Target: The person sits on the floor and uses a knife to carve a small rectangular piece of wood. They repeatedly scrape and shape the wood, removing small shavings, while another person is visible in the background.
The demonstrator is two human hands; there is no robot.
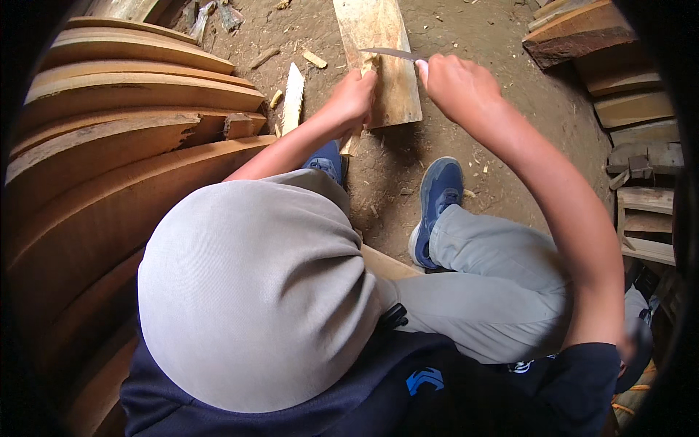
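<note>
My left hand (354,98) is closed around a slim, pale stick of wood (370,64), whose upper end shows above the fist and lower end below it. My right hand (460,86) grips the handle of a knife (393,53); the handle itself is mostly covered by the fingers. The blade points left, and its tip lies at the upper end of the stick. Whether the edge touches the wood I cannot tell. Beneath both is a flat wooden board (399,102), its near edge close to my left hand.
Long planks (138,91) are stacked on the left, and more cut timber (637,109) stands along the right. A pale split piece of wood (293,98) lies beside my left forearm. Shavings and chips (314,60) dot the dirt floor (495,29). My blue shoes (442,189) flank the board's near end.
</note>
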